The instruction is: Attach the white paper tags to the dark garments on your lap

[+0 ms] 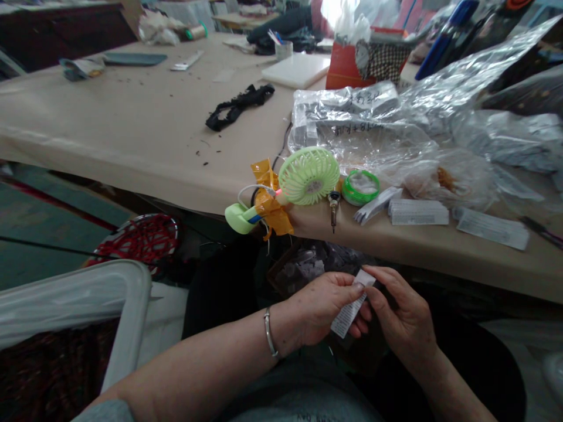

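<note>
Between my two hands, over my lap, is a small white printed label (pixel 347 319). My left hand (pixel 325 305) pinches it with the thumb on top and fingers curled beneath. The thumb and forefinger of my right hand (pixel 400 310) close on the label's upper end. On the table edge just above lie a stack of white printed labels (pixel 417 212), another batch of labels (pixel 491 227) and a folded bundle of white strips (pixel 377 205). A soldering-iron-like tool (pixel 333 212) with a pointed metal tip juts over the edge beside a green round container (pixel 360 187).
A green handheld fan (pixel 309 176) is fixed to the table edge with orange tape (pixel 275 214). Clear plastic bags (pixel 352 129) cover the right side. A black fabric strip (pixel 240 106) lies farther back. A white bin (pixel 136 293) stands at my left, with a box of scraps (pixel 303 264) below the table.
</note>
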